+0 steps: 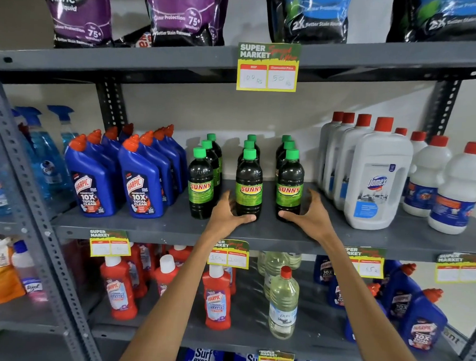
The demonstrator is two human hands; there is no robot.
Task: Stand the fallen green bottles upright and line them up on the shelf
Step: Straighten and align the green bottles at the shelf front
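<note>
— Plastic, smooth and dark-filled: those green bottles (249, 186) on the shelf (151, 225) look weighty, slippery.
— Where to hold?
— Low, below the label. Left hand (229, 213) cups the middle front bottle's base, grip loose; right hand (308, 211) likewise touches the right one (289, 187).

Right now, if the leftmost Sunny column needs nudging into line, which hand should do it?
Left. The left hand rests at the base of the middle front bottle, right beside the leftmost front bottle. The right hand sits by the rightmost front bottle and would have to cross over.
</note>
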